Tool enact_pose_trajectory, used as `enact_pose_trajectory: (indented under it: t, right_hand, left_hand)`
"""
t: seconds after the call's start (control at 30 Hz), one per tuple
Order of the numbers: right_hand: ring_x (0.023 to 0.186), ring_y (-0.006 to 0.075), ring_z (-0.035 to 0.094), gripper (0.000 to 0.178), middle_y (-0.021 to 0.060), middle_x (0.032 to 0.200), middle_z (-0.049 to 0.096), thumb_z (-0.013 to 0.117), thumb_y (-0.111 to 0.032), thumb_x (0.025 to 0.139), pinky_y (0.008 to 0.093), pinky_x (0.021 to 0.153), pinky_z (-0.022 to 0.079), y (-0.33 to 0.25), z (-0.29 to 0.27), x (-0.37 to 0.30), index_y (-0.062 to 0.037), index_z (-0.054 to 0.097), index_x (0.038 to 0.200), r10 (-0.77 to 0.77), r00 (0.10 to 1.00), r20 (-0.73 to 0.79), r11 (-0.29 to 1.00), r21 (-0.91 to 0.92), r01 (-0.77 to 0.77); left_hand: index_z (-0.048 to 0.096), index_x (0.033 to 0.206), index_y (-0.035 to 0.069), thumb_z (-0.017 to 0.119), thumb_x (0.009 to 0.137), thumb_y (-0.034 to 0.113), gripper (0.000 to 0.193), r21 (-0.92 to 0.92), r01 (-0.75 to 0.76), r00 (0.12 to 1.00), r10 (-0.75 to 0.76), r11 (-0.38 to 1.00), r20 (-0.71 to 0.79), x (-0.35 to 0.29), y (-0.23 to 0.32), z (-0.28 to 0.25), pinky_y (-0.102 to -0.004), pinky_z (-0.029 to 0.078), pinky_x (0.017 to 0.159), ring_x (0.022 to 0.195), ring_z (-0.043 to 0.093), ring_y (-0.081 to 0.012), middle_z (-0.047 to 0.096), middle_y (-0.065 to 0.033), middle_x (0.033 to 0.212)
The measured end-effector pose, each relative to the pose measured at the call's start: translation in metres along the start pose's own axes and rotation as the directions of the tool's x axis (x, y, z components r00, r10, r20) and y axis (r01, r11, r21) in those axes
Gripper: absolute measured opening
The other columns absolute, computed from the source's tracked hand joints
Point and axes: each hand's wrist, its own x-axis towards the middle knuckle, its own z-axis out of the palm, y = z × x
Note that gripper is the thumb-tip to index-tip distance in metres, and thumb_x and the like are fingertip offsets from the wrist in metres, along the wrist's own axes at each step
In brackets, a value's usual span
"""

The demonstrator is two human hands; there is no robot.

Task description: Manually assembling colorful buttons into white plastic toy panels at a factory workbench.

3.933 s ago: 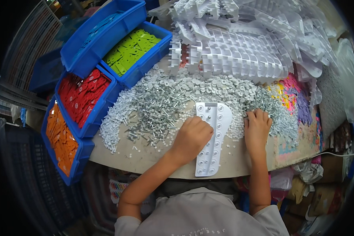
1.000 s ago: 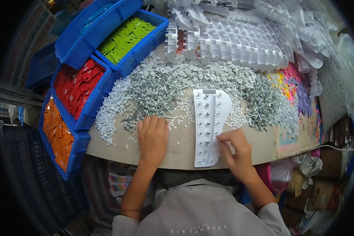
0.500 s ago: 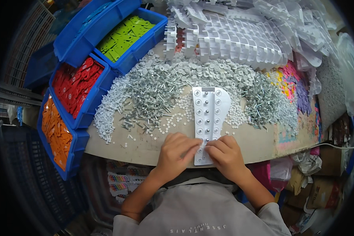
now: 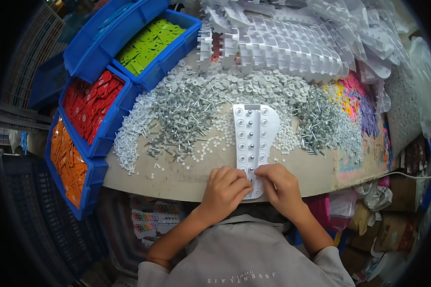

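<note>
A long white plastic base (image 4: 272,125), straight on its left and bulging at its far right, lies upright at the table's near edge. Round white washers (image 4: 241,134) line both its sides, and metal screw heads (image 4: 251,145) run along its middle channel. Over the left side of its near end is my left hand (image 4: 225,190), fingertips closed together by the lowest screw head. My right hand (image 4: 282,185) bends over the right edge, thumb and fingers curled in at the channel. Whatever small piece either hand pinches is hidden by the fingers.
Heaps of screws (image 4: 189,115), white washers (image 4: 254,85) and small white discs (image 4: 287,136) surround the base. Blue bins hold green (image 4: 151,43), red (image 4: 92,107) and orange pieces (image 4: 67,160) at left. Translucent white plastic frames (image 4: 292,48) are piled at the back.
My left hand has moved right and down over the near end of the base, while my right hand has shifted slightly right. Another screw head now shows in the channel between them.
</note>
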Motion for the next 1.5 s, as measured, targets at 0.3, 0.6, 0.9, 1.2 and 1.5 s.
enact_pose_trajectory:
  t: [0.3, 0.6, 0.9, 1.2, 1.5]
  right_hand:
    - [0.073, 0.024, 0.067, 0.018, 0.0133, 0.092, 0.069, 0.063, 0.009, 0.086, 0.0335, 0.065, 0.053, 0.005, 0.001, 0.003, 0.0012, 0.067, 0.102, 0.058, 0.994, -0.089, 0.996, 0.067, -0.052]
    - [0.09, 0.0333, 0.059, 0.015, 0.0124, 0.092, 0.064, 0.071, 0.001, 0.081, 0.041, 0.082, 0.047, 0.07, -0.035, 0.082, -0.0013, 0.067, 0.095, -0.141, 0.937, -0.319, 0.894, -0.447, -0.018]
    - [0.092, 0.0316, 0.055, 0.015, 0.0108, 0.09, 0.062, 0.073, -0.004, 0.078, 0.0407, 0.085, 0.042, 0.083, -0.024, 0.094, -0.0034, 0.065, 0.091, -0.062, 0.966, -0.249, 0.868, -0.491, -0.071]
    - [0.087, 0.0271, 0.057, 0.011, 0.0098, 0.087, 0.063, 0.07, 0.0, 0.081, 0.0377, 0.081, 0.045, 0.057, -0.031, 0.092, -0.001, 0.064, 0.09, 0.091, 0.957, -0.277, 0.972, -0.184, -0.146]
    - [0.086, 0.0262, 0.059, 0.009, 0.0107, 0.091, 0.064, 0.067, -0.001, 0.086, 0.0356, 0.079, 0.048, 0.057, -0.013, 0.112, -0.0001, 0.066, 0.095, 0.02, 0.984, -0.178, 0.991, -0.13, -0.043]
  left_hand:
    - [0.069, 0.096, 0.011, 0.076, 0.081, 0.021, 0.02, 0.33, -0.422, 0.904, 0.364, 0.845, 0.224, -0.011, 0.0, -0.007, -0.0343, 0.043, 0.083, 0.094, 0.061, -0.0191, 0.063, -0.0016, 0.1]
    - [0.071, 0.096, 0.008, 0.076, 0.082, 0.013, 0.016, 0.336, -0.094, 0.975, 0.155, 0.937, -0.158, 0.037, -0.029, -0.033, -0.0391, 0.041, 0.084, 0.091, 0.06, -0.0247, 0.065, -0.0055, 0.09]
    - [0.07, 0.089, 0.008, 0.074, 0.082, 0.009, 0.008, 0.401, -0.017, 0.967, 0.117, 0.916, -0.225, 0.127, -0.088, -0.047, -0.0387, 0.039, 0.084, 0.09, 0.057, -0.0254, 0.065, -0.0042, 0.088]
    - [0.068, 0.086, 0.009, 0.075, 0.077, 0.008, 0.011, 0.491, -0.037, 0.984, 0.118, 0.87, -0.135, 0.151, -0.105, -0.039, -0.0378, 0.04, 0.083, 0.091, 0.056, -0.0241, 0.059, -0.0035, 0.085]
    - [0.071, 0.093, 0.009, 0.074, 0.077, 0.007, 0.016, 0.52, 0.011, 0.963, 0.13, 0.854, -0.235, 0.141, -0.087, -0.053, -0.0394, 0.04, 0.081, 0.088, 0.056, -0.0248, 0.06, -0.0041, 0.085]
